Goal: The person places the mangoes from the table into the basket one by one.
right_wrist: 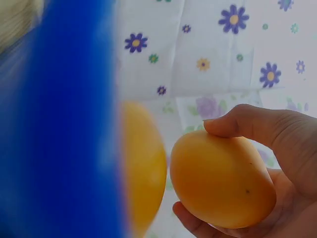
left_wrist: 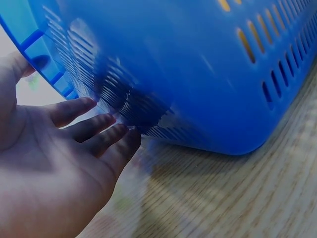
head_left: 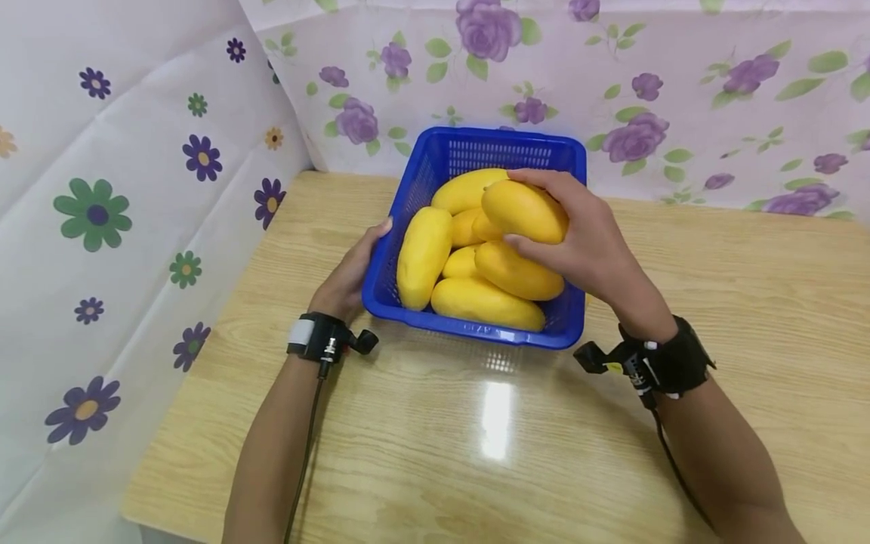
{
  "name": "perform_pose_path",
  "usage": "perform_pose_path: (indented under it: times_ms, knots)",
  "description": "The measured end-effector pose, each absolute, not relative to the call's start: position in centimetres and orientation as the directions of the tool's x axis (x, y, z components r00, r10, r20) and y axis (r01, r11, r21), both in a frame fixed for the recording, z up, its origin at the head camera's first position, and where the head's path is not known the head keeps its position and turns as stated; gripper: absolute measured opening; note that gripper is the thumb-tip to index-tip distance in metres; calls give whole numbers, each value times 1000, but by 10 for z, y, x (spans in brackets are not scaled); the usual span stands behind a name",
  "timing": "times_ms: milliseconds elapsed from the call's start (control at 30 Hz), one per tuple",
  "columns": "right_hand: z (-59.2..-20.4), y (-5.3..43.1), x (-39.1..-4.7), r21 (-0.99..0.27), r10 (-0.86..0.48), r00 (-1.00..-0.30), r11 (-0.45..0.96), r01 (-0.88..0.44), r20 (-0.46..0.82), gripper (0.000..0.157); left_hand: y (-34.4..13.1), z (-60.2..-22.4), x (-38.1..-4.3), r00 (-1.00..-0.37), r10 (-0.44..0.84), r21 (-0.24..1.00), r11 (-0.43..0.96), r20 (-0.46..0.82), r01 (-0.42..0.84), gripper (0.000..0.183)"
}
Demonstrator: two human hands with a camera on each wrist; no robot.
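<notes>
A blue plastic basket (head_left: 578, 162) with slotted walls stands on the table, holding several yellow mangoes (head_left: 423, 257). My left hand (head_left: 348, 273) holds the basket's left side. In the left wrist view, its thumb (left_wrist: 25, 67) lies at the rim while the fingers (left_wrist: 106, 134) extend along the outer wall. Over the basket's right half, my right hand (head_left: 587, 230) grips a mango (head_left: 525, 210) between thumb and fingers, above the other mangoes. The right wrist view shows this gripped mango (right_wrist: 220, 178) close up, beside another mango (right_wrist: 143, 168) and the blurred basket rim (right_wrist: 74, 119).
The wood-grain table (head_left: 421, 446) extends in front of the basket and to both sides. Behind hangs a cloth with purple roses (head_left: 489, 30); a flower-patterned cloth (head_left: 136, 227) hangs at the left. Each wrist wears a black strap with a camera and cable.
</notes>
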State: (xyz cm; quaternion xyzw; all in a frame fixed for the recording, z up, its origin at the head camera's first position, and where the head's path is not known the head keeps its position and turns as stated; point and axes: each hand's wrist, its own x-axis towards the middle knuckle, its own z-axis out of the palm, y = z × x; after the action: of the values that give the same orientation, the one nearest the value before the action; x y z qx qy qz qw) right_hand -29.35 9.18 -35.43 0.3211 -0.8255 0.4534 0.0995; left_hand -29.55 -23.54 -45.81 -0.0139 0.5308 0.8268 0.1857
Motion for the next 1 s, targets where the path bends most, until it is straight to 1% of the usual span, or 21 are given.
perform_pose_path:
  times_ms: [133, 267, 400, 533, 833, 1000]
  knots:
    - [-348, 74, -282, -679, -452, -776, 397, -617, 440, 68, -236, -460, -296, -930, 306, 878, -364, -202, -311, 60]
    - [-346, 54, -272, -668, -467, -789, 441, -599, 399, 73, -237, -461, -297, -932, 313, 882, -365, -184, -297, 56]
    - [-349, 35, -265, -639, -473, -796, 490, -593, 377, 77, -237, -460, -297, -930, 321, 878, -376, -179, -298, 51]
    - [-356, 20, -259, -592, -483, -790, 530, -607, 378, 79, -238, -459, -297, -930, 322, 877, -376, -178, -298, 50]
    - [-375, 3, -261, -419, -515, -745, 617, -666, 424, 73, -237, -459, -298, -928, 311, 874, -370, -204, -316, 52]
    - [-381, 0, -262, -417, -494, -775, 655, -630, 395, 72, -237, -459, -298, -925, 308, 871, -364, -222, -330, 53]
